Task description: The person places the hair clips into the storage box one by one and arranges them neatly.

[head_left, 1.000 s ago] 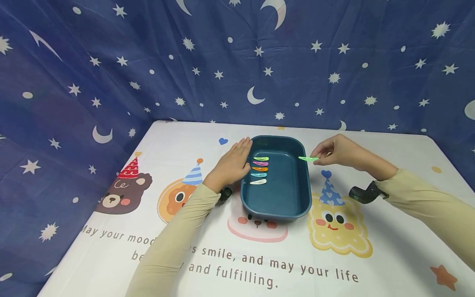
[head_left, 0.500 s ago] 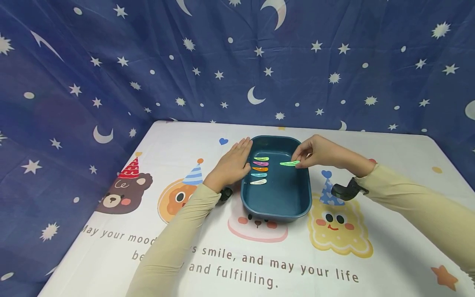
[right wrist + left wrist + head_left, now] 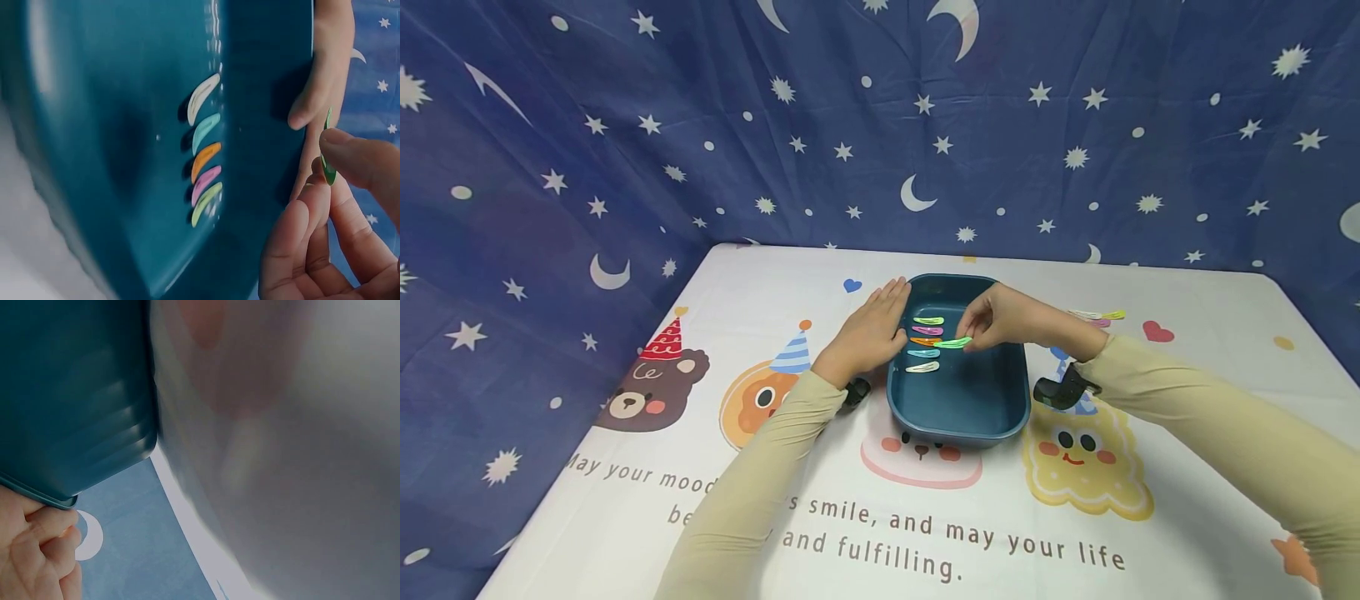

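My right hand (image 3: 1003, 317) pinches a bright green snap hair clip (image 3: 953, 343) between thumb and fingertips, over the inside of a dark teal plastic tub (image 3: 958, 432). A column of hair clips lies along the tub's left side: yellow-green (image 3: 928, 321), pink (image 3: 927, 331), orange (image 3: 924, 341), light blue (image 3: 923, 354) and white (image 3: 922, 367). The held clip overlaps the orange one's right end in the head view; in the right wrist view it appears edge-on. Against the tub's left rim rests my left hand (image 3: 867, 333), fingers extended, thumb reaching over the edge.
Beyond my right forearm, more hair clips (image 3: 1097, 317) lie on the white printed tablecloth (image 3: 1195, 333), partly hidden by the arm. A blue curtain (image 3: 850, 125) with stars and moons hangs behind the table. Black wrist cameras (image 3: 1062, 390) sit below each wrist.
My right hand has carried the green clip leftward from the tub's right rim to beside the column of clips. My left hand has stayed at the left rim.
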The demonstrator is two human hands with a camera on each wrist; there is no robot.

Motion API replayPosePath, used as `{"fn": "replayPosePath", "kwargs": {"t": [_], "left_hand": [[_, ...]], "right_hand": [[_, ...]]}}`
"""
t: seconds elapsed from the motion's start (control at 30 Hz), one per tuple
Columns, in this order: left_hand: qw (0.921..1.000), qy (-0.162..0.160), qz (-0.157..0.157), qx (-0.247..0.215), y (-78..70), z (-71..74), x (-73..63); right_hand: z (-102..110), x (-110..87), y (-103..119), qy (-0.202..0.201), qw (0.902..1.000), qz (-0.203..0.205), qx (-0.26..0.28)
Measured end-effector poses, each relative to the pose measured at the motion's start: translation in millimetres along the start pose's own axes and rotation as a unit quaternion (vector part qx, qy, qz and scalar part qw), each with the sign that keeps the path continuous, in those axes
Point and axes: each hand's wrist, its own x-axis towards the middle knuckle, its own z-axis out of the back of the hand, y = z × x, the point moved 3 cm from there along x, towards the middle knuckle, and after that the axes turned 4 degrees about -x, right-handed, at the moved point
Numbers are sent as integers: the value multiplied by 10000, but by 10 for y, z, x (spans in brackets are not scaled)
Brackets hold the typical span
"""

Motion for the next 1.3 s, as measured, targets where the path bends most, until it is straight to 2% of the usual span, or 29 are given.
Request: {"fn": "replayPosePath", "kwargs": {"t": [0.27, 0.7, 1.1, 1.3], "left_hand": [[10000, -34, -33, 10, 5, 8, 2], [10000, -57, -31, 38, 12, 2, 7], [9999, 13, -62, 89, 2, 12, -2], [10000, 40, -46, 45, -6, 18, -1]], "right_hand": [[-128, 100, 64, 167, 9998, 85, -71], [-211, 277, 169, 372, 9982, 273, -379], [-369, 386, 105, 978, 9947, 217, -230], [-434, 427, 75, 1243, 9912, 141, -441]]}}
